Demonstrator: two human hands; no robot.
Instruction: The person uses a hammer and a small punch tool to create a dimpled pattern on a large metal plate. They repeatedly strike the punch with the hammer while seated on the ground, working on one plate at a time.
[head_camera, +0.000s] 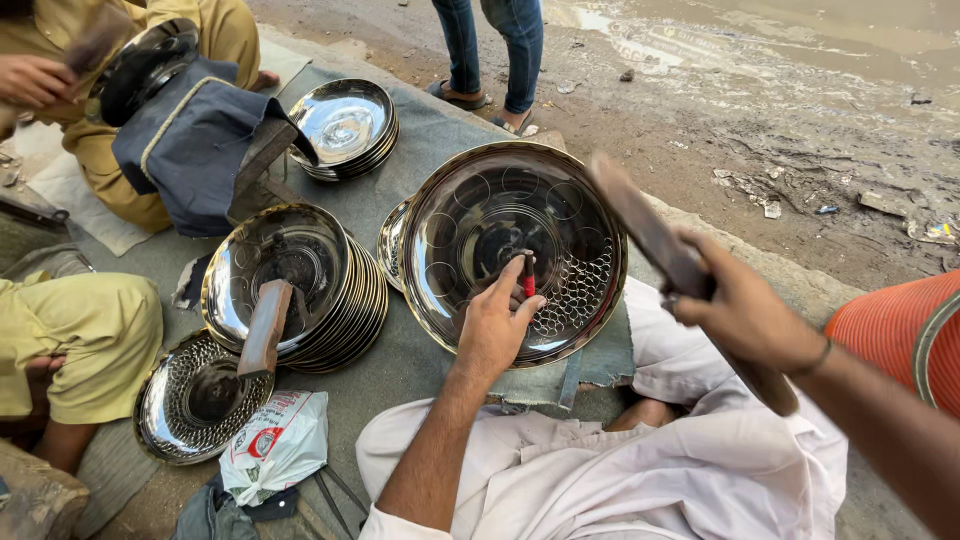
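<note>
A large shiny steel plate (470, 215) leans toward me on a folded cloth, part of its face covered in a punched dot pattern. My left hand (495, 325) rests on the plate and pinches a small red-tipped punch (528, 275) upright against the metal. My right hand (745, 315) is raised beside the plate and grips a wooden mallet (650, 235), its head blurred above the plate's right rim.
A stack of steel plates (345, 320) with a wooden block (265, 330) on top sits at left, a patterned plate (195, 400) below it, another stack (345, 125) behind. Another seated person (60, 80) works at far left. Someone's legs (490, 50) stand beyond. An orange ribbed container (885, 325) is at right.
</note>
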